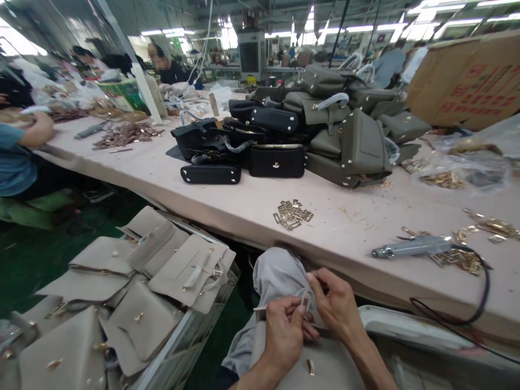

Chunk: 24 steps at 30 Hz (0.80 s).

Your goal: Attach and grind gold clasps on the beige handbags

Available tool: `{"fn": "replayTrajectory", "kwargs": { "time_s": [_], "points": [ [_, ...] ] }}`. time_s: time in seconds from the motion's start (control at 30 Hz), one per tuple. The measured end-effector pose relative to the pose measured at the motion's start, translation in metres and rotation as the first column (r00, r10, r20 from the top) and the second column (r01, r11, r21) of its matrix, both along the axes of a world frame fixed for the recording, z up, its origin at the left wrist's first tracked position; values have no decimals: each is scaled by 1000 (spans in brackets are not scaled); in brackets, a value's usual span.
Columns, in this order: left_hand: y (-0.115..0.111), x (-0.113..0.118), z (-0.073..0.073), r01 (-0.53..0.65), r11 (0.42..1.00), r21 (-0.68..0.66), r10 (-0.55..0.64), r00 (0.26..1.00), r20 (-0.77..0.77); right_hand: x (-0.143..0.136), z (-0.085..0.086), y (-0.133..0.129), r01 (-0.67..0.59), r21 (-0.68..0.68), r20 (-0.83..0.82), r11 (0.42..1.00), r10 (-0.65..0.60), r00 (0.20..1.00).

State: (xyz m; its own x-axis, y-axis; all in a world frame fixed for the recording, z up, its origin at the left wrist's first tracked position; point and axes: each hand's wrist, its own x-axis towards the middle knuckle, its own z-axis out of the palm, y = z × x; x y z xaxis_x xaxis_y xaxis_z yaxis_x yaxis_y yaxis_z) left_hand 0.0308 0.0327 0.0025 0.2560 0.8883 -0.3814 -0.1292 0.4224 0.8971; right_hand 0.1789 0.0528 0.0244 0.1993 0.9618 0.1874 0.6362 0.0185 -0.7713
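Note:
A beige handbag rests on my lap, with a small gold clasp on its face. My left hand is closed at the bag's upper edge, thumb and fingers pinching a small rectangular metal plate. Just to the right and slightly higher, my right hand is closed too, thumb against forefinger. Whatever lies between those fingertips is too small to make out. On the table in front lies a small pile of gold metal plates.
An electric screwdriver with a black cord lies at the right among loose metal fittings. Black bags and olive bags are heaped on the table. A crate of beige bags stands at left. A co-worker's arm shows far left.

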Motion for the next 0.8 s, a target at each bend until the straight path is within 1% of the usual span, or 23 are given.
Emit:
{"fn": "replayTrajectory", "kwargs": {
  "time_s": [0.07, 0.1, 0.17, 0.27, 0.37, 0.43, 0.53, 0.63, 0.8],
  "points": [
    [-1, 2, -4, -32, 999, -33, 32, 999, 11, 4, 12, 23, 50, 131, 66, 990, -59, 996],
    [-1, 3, -6, -42, 998, -38, 43, 999, 13, 5, 17, 36, 51, 177, 79, 983, -66, 995],
    [-2, 4, -7, -50, 998, -40, 51, 999, 18, 3, 22, 64, 19, 226, 103, 974, -44, 994],
    [-4, 2, -7, -42, 999, -28, 42, 999, 23, -5, 17, 102, -31, 224, 206, 974, -16, 978],
    [-4, -1, -6, -48, 999, -23, 48, 998, 29, -13, 6, 129, -35, 166, 335, 986, -23, 942],
    [-2, -2, -6, -55, 998, -24, 55, 998, 32, -16, 1, 140, -14, 131, 374, 991, -36, 927],
    [1, -4, -5, -51, 998, -25, 52, 998, 37, -15, 1, 149, 24, 52, 355, 998, -41, 934],
    [5, -3, -6, -47, 999, -22, 48, 998, 43, -15, 8, 153, 38, -59, 339, 998, -16, 941],
    [6, -1, -13, -36, 999, -29, 37, 998, 50, -21, 22, 158, 104, -184, 443, 977, -12, 896]
  ]
}}
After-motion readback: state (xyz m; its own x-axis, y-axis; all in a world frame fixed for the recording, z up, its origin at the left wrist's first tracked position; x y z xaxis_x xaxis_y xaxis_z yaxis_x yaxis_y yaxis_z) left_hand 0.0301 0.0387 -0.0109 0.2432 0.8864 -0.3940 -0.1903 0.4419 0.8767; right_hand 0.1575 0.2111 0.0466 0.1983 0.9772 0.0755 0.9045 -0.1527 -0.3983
